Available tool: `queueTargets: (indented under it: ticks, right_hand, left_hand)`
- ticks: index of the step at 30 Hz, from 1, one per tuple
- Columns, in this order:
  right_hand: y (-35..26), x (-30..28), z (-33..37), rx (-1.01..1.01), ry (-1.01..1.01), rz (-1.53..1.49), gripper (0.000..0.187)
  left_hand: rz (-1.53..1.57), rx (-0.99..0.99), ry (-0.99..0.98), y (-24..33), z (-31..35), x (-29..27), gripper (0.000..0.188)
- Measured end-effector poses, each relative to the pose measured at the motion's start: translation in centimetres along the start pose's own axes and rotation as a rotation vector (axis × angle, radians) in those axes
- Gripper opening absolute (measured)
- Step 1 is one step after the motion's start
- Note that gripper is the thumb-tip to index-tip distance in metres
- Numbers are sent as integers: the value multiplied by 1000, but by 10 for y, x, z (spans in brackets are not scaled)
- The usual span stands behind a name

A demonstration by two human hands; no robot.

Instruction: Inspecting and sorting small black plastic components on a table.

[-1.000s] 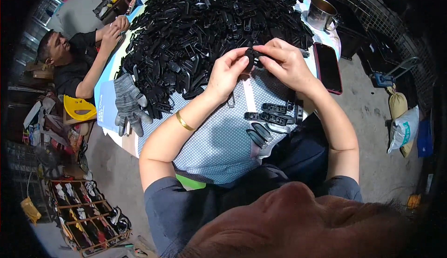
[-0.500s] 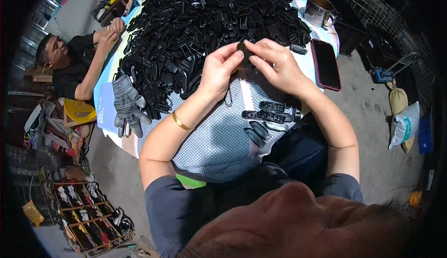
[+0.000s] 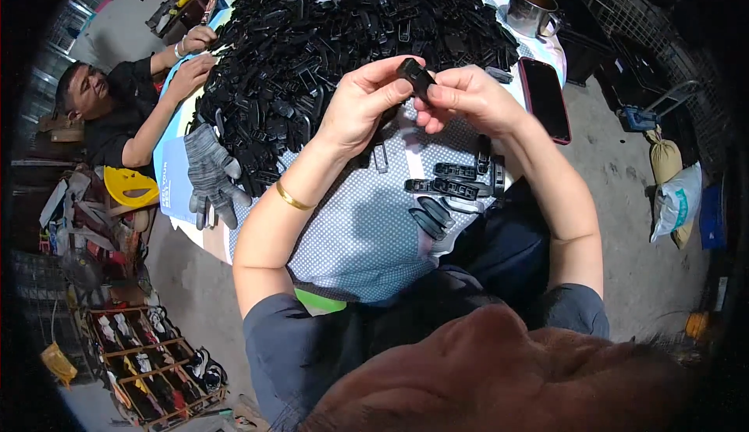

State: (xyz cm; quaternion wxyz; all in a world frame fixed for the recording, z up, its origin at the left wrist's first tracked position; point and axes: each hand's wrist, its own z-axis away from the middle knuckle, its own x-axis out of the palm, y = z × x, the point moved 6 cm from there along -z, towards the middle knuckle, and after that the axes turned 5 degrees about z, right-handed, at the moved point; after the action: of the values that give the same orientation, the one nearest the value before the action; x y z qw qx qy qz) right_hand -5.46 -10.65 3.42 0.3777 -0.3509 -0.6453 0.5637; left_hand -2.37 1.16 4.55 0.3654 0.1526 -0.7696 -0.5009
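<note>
Between my two hands is a small black plastic part (image 3: 417,76), tilted above the near edge of a large heap of similar black parts (image 3: 335,34). My left hand (image 3: 373,98) is closed, pinching the part between thumb and fingers. From the other side, my right hand (image 3: 462,98) grips it too, thumb on its end and fingers curled beneath. What exactly the part is cannot be made out. Below my right hand, several ribbed black pieces (image 3: 456,182) lie in a cluster on the patterned cloth (image 3: 351,237), with smooth oval black pieces (image 3: 431,217) nearer me.
A grey knitted glove (image 3: 209,175) lies at the table's left edge. Phone (image 3: 544,100) and metal mug (image 3: 532,11) are on the right. Across at the left, a co-worker's hands (image 3: 195,58) rest by the heap. Sacks (image 3: 675,198) stand on the floor.
The black part has turned in my hands and now shows more of its side. My right fingers have curled under it. The co-worker's hands have moved apart and down to the heap's edge.
</note>
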Motion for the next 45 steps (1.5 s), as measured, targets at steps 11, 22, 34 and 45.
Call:
queueTargets:
  ticks: [11, 22, 34, 45]
  right_hand:
    - [9, -45, 13, -12, 160, 1377, 39]
    - [-3, -36, -28, -201, 383, 1134, 17]
    - [14, -4, -63, -323, 332, 1547, 21]
    - [-10, -32, -5, -332, 614, 872, 21]
  left_hand:
    - [-942, -74, -635, -30, 37, 70, 27]
    - [-1478, 229, -230, -34, 23, 19, 32]
    - [-1587, 353, -217, -33, 25, 18, 16]
    - [-368, -48, 247, -20, 5, -14, 15]
